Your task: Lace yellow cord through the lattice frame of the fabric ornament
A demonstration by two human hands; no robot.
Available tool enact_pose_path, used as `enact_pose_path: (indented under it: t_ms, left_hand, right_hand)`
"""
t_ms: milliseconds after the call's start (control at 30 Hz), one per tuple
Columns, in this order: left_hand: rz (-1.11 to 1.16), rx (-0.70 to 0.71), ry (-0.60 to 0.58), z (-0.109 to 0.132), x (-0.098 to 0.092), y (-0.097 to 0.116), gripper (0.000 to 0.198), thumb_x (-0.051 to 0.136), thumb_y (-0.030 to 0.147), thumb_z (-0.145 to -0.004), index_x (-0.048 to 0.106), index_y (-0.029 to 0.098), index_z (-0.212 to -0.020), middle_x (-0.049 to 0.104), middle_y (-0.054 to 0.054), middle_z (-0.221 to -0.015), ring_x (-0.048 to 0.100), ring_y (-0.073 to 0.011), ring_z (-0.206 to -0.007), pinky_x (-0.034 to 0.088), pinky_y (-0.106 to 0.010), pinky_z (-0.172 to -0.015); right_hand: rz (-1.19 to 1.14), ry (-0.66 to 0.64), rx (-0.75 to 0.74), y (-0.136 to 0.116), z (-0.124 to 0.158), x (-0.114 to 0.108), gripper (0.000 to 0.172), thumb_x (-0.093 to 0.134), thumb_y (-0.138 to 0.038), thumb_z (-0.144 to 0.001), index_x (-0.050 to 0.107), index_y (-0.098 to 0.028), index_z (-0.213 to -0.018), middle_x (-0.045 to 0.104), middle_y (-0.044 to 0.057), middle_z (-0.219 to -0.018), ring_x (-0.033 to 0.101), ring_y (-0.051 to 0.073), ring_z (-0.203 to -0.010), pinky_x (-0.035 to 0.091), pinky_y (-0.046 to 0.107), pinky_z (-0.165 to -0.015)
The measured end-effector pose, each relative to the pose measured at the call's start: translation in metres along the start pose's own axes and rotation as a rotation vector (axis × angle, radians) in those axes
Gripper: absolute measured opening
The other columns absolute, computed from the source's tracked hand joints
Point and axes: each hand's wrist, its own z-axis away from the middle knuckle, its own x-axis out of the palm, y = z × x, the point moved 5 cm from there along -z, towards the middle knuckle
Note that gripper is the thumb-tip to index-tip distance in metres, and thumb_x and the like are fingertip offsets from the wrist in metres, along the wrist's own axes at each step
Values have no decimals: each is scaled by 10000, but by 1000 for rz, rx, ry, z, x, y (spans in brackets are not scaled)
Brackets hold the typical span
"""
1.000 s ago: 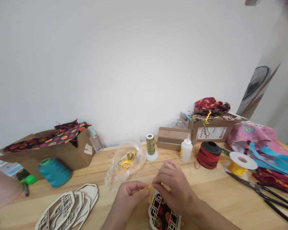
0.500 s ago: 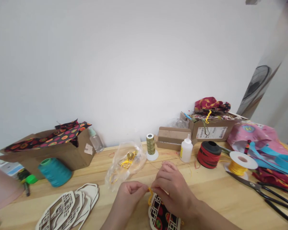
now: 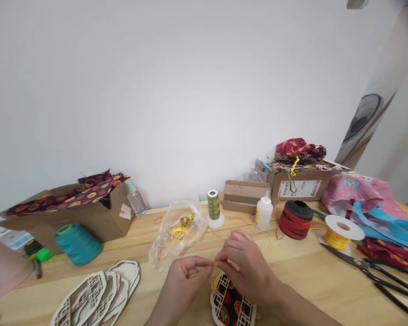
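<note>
Thumb and fingers of my left hand (image 3: pixel 187 280) pinch a yellow cord (image 3: pixel 214 277). My right hand (image 3: pixel 246 267) pinches the same cord close by, so the fingertips of both hands almost meet. The cord runs down to the top end of a wooden lattice frame (image 3: pixel 217 299), backed with dark fabric in a red and green round pattern. That piece lies on the table below my right hand, which covers part of its upper right side. Its lower end runs out of view.
Loose lattice frames (image 3: pixel 88 294) lie at left. Beyond my hands are a plastic bag (image 3: pixel 172 244), an olive thread spool (image 3: pixel 213 206), a white bottle (image 3: pixel 264 213) and a red cord roll (image 3: pixel 296 222). Black scissors (image 3: pixel 363 265) and a yellow cord spool (image 3: pixel 340 233) lie at right.
My left hand has shifted slightly right, its fingers now straighter and closer to the right hand's fingertips. The yellow cord's loop looks narrower. The lattice frame has stayed in place.
</note>
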Motion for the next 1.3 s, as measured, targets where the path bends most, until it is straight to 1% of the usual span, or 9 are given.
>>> enact_pose_path:
  t_ms: [100, 233, 400, 500, 600, 700, 967, 1167, 1300]
  left_hand:
    - [14, -1, -2, 1, 3, 3, 134, 656, 277, -561, 680, 150, -595, 655, -8, -553, 512, -122, -513, 377, -193, -505]
    - [79, -67, 15, 2, 5, 1, 140, 664, 287, -552, 664, 148, -563, 622, 21, -486, 488, -95, -467, 360, -179, -487]
    - [196, -148, -11, 2, 5, -9, 203, 689, 308, -525, 658, 133, -622, 622, 14, -486, 492, -89, -450, 339, -174, -451]
    - [228, -175, -5, 1, 3, -14, 240, 701, 301, -512, 663, 130, -677, 641, -1, -506, 513, -101, -459, 360, -189, -466]
    - [212, -148, -3, 1, 2, -12, 197, 695, 275, -528, 675, 138, -669, 673, -21, -582, 546, -123, -530, 397, -209, -530]
    - [154, -94, -43, 1, 5, -7, 143, 671, 259, -564, 688, 149, -653, 692, -28, -631, 559, -134, -576, 409, -206, -560]
    - [20, 25, -59, 2, 8, 1, 124, 646, 247, -581, 694, 138, -620, 695, -39, -609, 570, -162, -581, 424, -222, -567]
    - [92, -43, -74, 1, 8, -4, 158, 644, 275, -589, 683, 128, -632, 684, -35, -590, 564, -151, -564, 411, -218, -552]
    - [176, -109, -53, 3, 9, -7, 158, 642, 273, -588, 671, 128, -645, 638, -4, -520, 527, -113, -490, 382, -198, -495]
  right_hand:
    - [39, 30, -9, -2, -1, -1, 161, 458, -147, -761, 557, -179, -638, 549, 1, -576, 429, 129, -620, 304, 292, -676]
    - [64, 60, 19, -1, -1, -1, 154, 481, -141, -748, 562, -176, -622, 553, -3, -569, 428, 127, -618, 299, 289, -681]
    - [18, 26, 69, 5, 0, 1, 122, 503, -157, -741, 558, -177, -634, 560, -6, -592, 443, 126, -625, 309, 277, -658]
    - [-11, 14, 83, 7, 1, 2, 116, 501, -154, -743, 554, -177, -643, 561, -3, -603, 452, 131, -636, 313, 272, -631]
    - [-22, 9, 79, 7, 1, 3, 123, 491, -156, -750, 556, -179, -648, 562, 1, -611, 455, 135, -636, 316, 273, -617]
    - [-13, 1, 77, 5, 1, 4, 133, 484, -158, -754, 559, -177, -646, 563, 1, -611, 455, 134, -631, 318, 272, -611]
    - [-69, -13, 77, 4, 3, 7, 120, 495, -165, -751, 565, -179, -654, 572, 5, -625, 477, 134, -641, 338, 250, -590]
    - [-237, -55, 283, 9, 8, 13, 96, 468, -163, -759, 540, -179, -698, 584, 1, -664, 516, 124, -637, 376, 231, -584]
    - [-395, -67, 378, 10, 11, 22, 130, 414, -180, -789, 516, -174, -709, 569, -10, -624, 515, 109, -587, 389, 208, -539]
